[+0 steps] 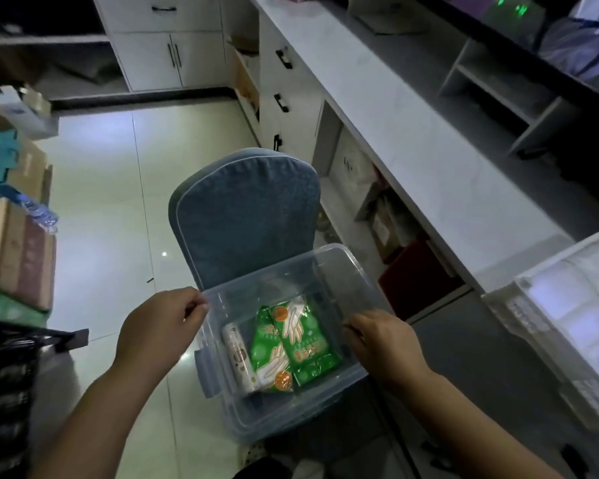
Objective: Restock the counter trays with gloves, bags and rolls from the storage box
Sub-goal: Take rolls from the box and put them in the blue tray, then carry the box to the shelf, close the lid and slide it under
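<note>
Low in the frame, a person's two hands grip a clear plastic storage box [329, 402] from opposite sides, well apart. The left hand [163, 326], at lower left, has its fingers curled and pinches the box's left rim near the far corner. The right hand [384, 340], right of centre, hooks its curled fingers over the right rim. Inside, on the box floor, a white roll [239, 357] lies along the left wall, touching two green glove packets [301, 340] that overlap each other in the middle. The box sits against the back of a blue padded chair [246, 209] at the centre of the frame. At the right edge, level with the hands, a white tray [529, 316] holds pale packs too blurred to identify. A long white counter [412, 133] runs from there toward the upper centre. Cardboard boxes [14, 247] stack along the left edge beside the glossy tiled floor [101, 202], and white cabinets [166, 46] close the upper left.
</note>
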